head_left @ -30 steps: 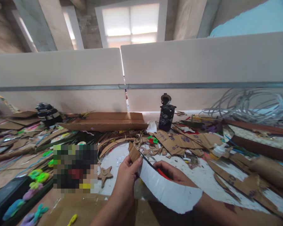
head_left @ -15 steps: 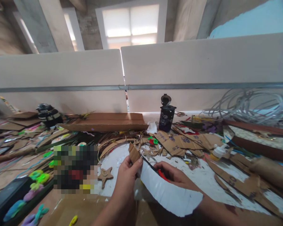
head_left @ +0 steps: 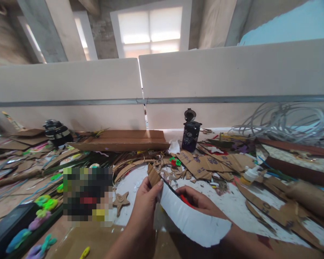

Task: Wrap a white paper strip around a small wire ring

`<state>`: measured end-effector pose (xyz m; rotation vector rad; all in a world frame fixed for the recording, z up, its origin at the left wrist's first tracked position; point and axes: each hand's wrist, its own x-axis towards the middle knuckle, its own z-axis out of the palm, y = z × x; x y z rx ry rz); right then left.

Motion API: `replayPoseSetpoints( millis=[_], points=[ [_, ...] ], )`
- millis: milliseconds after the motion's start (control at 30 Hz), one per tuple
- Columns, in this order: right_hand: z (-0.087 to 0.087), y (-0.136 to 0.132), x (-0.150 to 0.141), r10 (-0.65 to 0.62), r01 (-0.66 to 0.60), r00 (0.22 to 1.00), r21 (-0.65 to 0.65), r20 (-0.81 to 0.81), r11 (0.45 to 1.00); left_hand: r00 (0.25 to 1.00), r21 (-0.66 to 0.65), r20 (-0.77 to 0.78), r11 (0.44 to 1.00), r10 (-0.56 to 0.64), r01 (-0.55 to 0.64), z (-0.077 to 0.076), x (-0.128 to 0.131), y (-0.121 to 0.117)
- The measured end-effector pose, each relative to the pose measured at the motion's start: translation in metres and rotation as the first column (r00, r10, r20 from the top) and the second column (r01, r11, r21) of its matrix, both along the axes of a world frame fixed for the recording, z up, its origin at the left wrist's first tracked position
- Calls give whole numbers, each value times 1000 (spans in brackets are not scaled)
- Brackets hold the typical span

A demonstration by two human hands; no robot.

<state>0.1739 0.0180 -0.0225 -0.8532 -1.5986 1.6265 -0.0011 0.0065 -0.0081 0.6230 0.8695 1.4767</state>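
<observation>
My left hand (head_left: 150, 192) pinches the upper end of a curved cardboard strip (head_left: 197, 223), white on its near face, with a bare brown corner above my thumb. Behind the strip, my right hand (head_left: 196, 198) grips red-handled scissors (head_left: 185, 200). Their dark blade lies along the strip's upper edge; the strip hides part of the handles, so how far the blades are apart cannot be made out. Left of my left hand lies a brown cardboard star (head_left: 121, 203) with a coil on it. Small cardboard scraps (head_left: 172, 173) are scattered just beyond my hands.
A black bottle with its lid up (head_left: 191, 135) stands behind the scraps. Printed cardboard pieces (head_left: 214, 162) and a white-capped glue bottle (head_left: 251, 175) lie to the right. A long cardboard tray (head_left: 124, 139) sits at the back. Pipe-cleaner shapes (head_left: 47, 202) and a blurred-out patch are on the left.
The view has shifted very slightly. Both hands, the strip and the scissors keep almost the same place.
</observation>
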Motion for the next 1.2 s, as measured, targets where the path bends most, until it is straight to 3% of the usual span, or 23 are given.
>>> replayPoseSetpoints(
  millis=[133, 267, 400, 467, 533, 600, 667, 733, 767, 800, 833, 867, 933, 967, 1000, 1100, 1200],
  points=[
    [7, -3, 0, -5, 2, 999, -90, -39, 996, 1000, -16, 16, 1000, -18, 19, -1, -2, 0],
    [14, -1, 4, -59, 59, 998, -33, 6, 998, 1000, -34, 26, 999, -9, 10, -1, -4, 4],
    [19, 10, 17, -210, 212, 975, -16, 65, 977, 999, -62, 41, 998, 35, -32, -1, -4, 6],
    [24, 19, 29, -243, 240, 957, 34, 161, 970, 999, -68, 31, 997, 24, -22, 1, -4, 4],
    [30, 29, 43, -282, 243, 915, 163, 290, 956, 1000, -68, 20, 998, 5, -4, 5, -4, 1],
    [34, 38, 57, -343, 174, 808, 362, 478, 916, 999, -68, 24, 997, -20, 22, 7, -3, -1],
    [36, 43, 69, -416, 22, 574, 495, 706, 869, 998, -68, 38, 996, -52, 55, 8, -3, -2],
    [39, 44, 76, -470, -108, 308, 521, 827, 847, 996, -70, 45, 994, -82, 85, 8, -2, -1],
    [41, 42, 76, -486, -144, 216, 520, 847, 842, 995, -73, 46, 993, -93, 96, 7, -2, -1],
    [43, 40, 73, -501, -165, 182, 529, 846, 832, 994, -74, 45, 992, -101, 104, 7, -1, -1],
    [47, 37, 69, -513, -172, 220, 550, 830, 817, 993, -74, 43, 991, -107, 110, 7, -1, -1],
    [50, 34, 62, -508, -168, 305, 571, 805, 804, 993, -69, 43, 991, -110, 113, 7, 0, -1],
    [57, 28, 45, -405, -100, 659, 607, 634, 788, 992, -43, 41, 992, -120, 122, 10, 0, -3],
    [59, 26, 35, -327, -38, 794, 578, 513, 815, 991, -25, 38, 991, -128, 129, 12, 1, -4],
    [60, 25, 24, -295, 43, 871, 536, 393, 843, 990, -9, 36, 990, -137, 138, 14, 1, -5],
    [55, 27, -2, -238, 170, 960, 370, 147, 913, 989, 22, 24, 989, -147, 146, 17, 2, -6],
    [49, 32, -18, -223, 203, 974, 269, 48, 942, 990, 18, 10, 990, -137, 137, 15, 0, -3]
  ],
)
